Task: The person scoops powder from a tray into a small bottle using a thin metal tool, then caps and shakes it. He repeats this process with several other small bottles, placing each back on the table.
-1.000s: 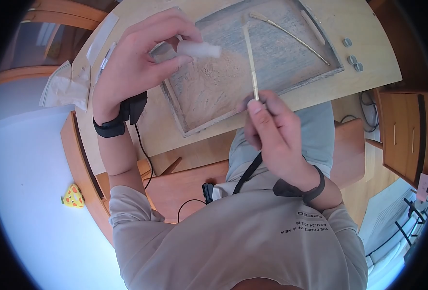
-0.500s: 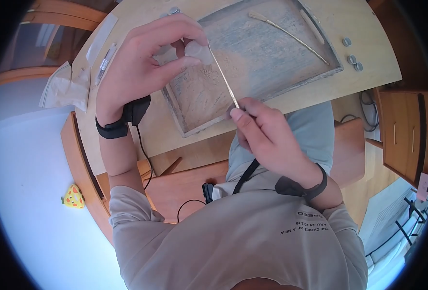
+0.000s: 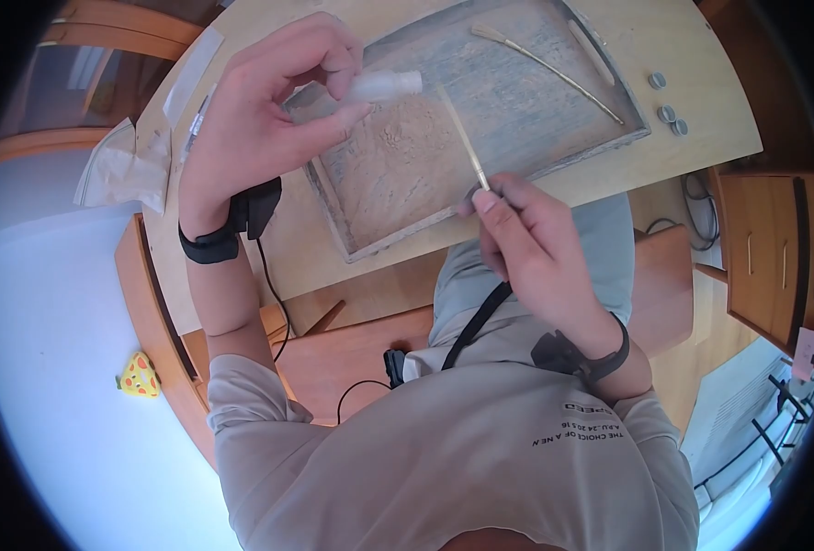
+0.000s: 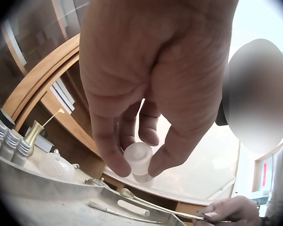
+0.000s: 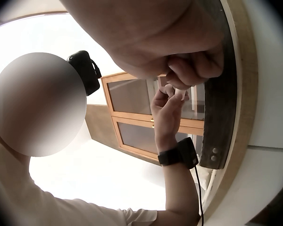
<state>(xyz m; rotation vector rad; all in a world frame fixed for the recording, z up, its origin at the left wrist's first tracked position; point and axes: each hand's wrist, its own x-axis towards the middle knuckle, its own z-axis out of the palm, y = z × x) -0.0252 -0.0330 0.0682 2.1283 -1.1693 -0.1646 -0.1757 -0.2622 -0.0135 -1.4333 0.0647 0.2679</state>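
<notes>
The left hand (image 3: 274,106) pinches a small frosted bottle (image 3: 384,86) between thumb and fingers, above the left part of the wooden tray (image 3: 370,246). In the left wrist view that hand (image 4: 151,89) holds the bottle (image 4: 138,157) by its sides, one round end facing the camera. To the right, the right hand (image 3: 531,239) grips the handle of a thin brush (image 3: 467,138), whose far end reaches over the tray beside the bottle's neck, apart from it. Its fingers curl round the handle; in the right wrist view the brush is hidden behind the hand (image 5: 179,52).
A second brush (image 3: 554,71) lies in the tray among sandy powder (image 3: 398,156). Small metal caps (image 3: 666,114) stand right of the tray, and a crumpled bag (image 3: 127,170) lies at the table's left edge. In the left wrist view, several capped bottles (image 4: 8,143) stand near a white pot (image 4: 56,165).
The right hand first moved left, bringing the brush to the bottle, then came back right, away from it. The left hand tilted the bottle towards the camera and turned it sideways again.
</notes>
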